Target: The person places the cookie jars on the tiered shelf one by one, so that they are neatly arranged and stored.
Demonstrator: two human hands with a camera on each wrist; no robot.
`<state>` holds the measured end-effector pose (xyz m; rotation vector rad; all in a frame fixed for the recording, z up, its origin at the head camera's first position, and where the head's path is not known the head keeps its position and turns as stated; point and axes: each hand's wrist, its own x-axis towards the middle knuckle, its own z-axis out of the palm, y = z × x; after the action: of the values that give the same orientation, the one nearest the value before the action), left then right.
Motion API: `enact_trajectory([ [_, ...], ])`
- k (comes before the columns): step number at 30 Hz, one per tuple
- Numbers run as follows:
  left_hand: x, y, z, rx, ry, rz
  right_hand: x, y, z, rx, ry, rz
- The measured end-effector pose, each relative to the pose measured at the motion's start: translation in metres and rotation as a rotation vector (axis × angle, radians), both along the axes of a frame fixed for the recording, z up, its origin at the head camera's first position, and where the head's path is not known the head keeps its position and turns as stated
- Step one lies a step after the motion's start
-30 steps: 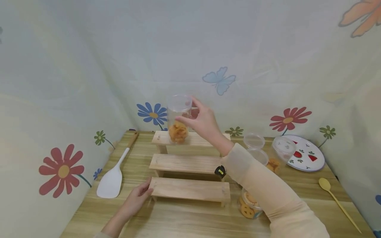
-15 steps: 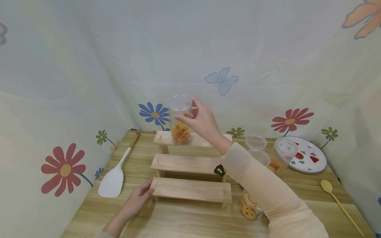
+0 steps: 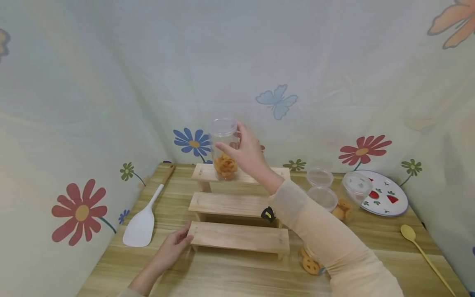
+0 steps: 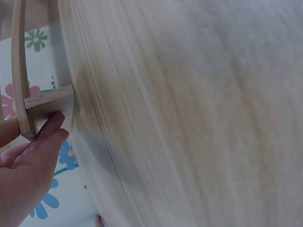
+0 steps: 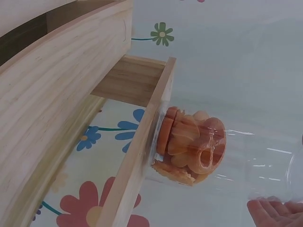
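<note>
Wooden steps (image 3: 233, 205) are standing in front of me, and my left hand (image 3: 172, 249) is holding the left end of the lowest one, while a little jar of cookies (image 3: 309, 264) is sitting near its right end. Farther back, and well apart from my left hand, my right hand (image 3: 249, 150) is gripping the upper part of a tall clear jar (image 3: 224, 138), which is standing upright on the left side of the top step (image 3: 202, 172), with orange snacks (image 3: 225, 167) lying in its bottom. A flowery cloth (image 3: 167, 62) is hanging behind.
</note>
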<state>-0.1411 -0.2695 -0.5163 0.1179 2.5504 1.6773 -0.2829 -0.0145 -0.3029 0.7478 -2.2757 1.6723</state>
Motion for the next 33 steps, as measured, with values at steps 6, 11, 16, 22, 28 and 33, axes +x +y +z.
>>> enact_trajectory([
  [6,0.000,-0.001,0.001,-0.005,-0.001,0.000,0.001,-0.003,0.000,0.044,-0.011,-0.044],
  [11,-0.001,-0.002,-0.001,-0.003,-0.016,-0.001,0.003,-0.004,0.003,0.065,-0.012,-0.042],
  [16,-0.002,-0.002,-0.002,0.012,-0.029,-0.010,0.008,0.000,0.008,0.084,-0.032,-0.070],
  [22,-0.001,-0.002,-0.002,0.015,-0.024,-0.004,0.015,0.010,0.010,0.096,0.013,-0.119],
  [28,-0.001,-0.002,0.000,0.011,-0.012,-0.028,0.022,0.023,0.008,0.076,0.048,-0.118],
  [33,0.000,0.000,0.001,0.010,-0.021,-0.021,0.034,0.032,0.003,0.036,0.056,-0.070],
])
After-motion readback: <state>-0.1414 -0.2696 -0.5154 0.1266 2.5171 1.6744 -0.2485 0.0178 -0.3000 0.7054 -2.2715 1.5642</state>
